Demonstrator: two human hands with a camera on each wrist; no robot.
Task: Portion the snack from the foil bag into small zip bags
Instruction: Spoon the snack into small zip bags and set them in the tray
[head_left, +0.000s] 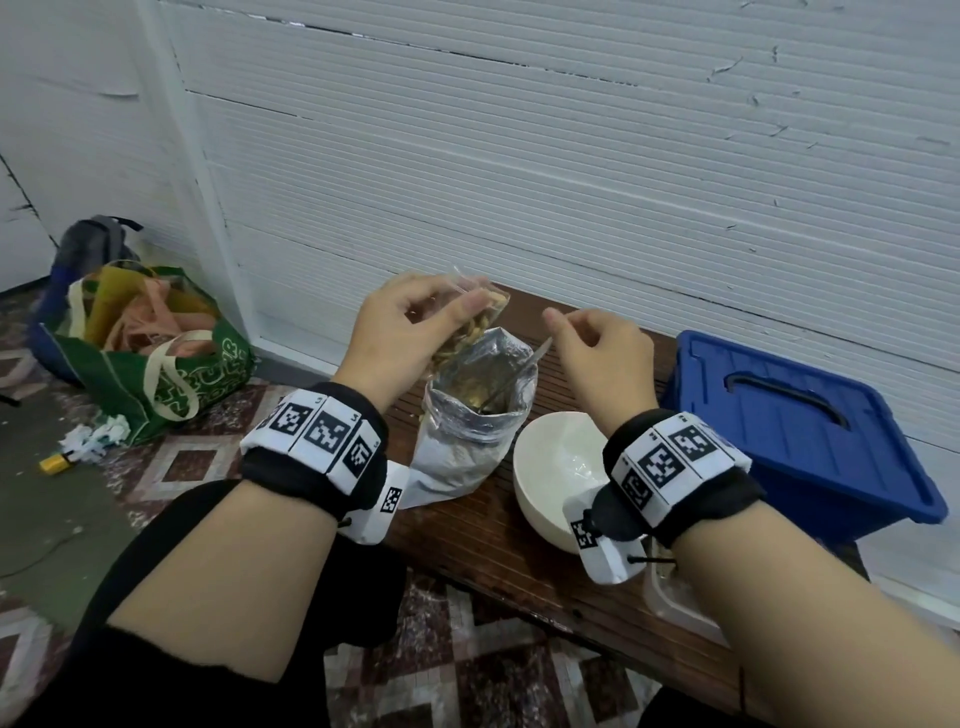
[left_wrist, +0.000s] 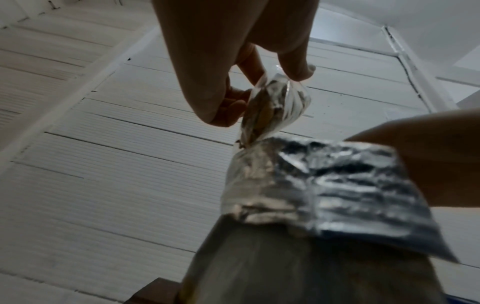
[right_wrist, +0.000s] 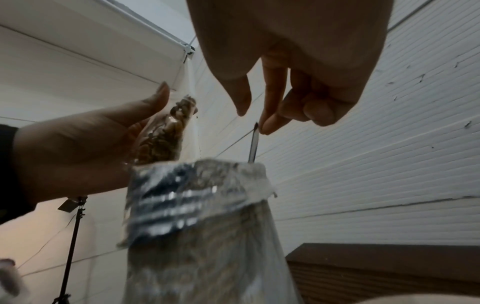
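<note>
We are grasping a small zip bag (head_left: 475, 317) of brown snack in our left hand (head_left: 410, 332) over the open foil bag (head_left: 467, 415) standing on the tabletop (head_left: 519, 530). Our right hand (head_left: 597, 353) is hovering released, fingers loosely curled, just touching the spoon handle (right_wrist: 253, 144) jutting from the foil bag. Beside it a white bowl (head_left: 545, 467) is sitting, its inside partly hidden.

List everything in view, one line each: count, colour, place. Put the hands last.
foil bag: one, silver, upright and open on the bench
zip bag: one, clear, part-filled with brown snack, over the foil bag's mouth
spoon: one, metal, standing in the foil bag
bowl: one, white, right of the foil bag
bench: one, dark brown wood
bin: one, blue, lidded, far right
tote bag: one, green, on the floor
left hand: holds the zip bag
right hand: fingertips at the spoon's handle
</note>
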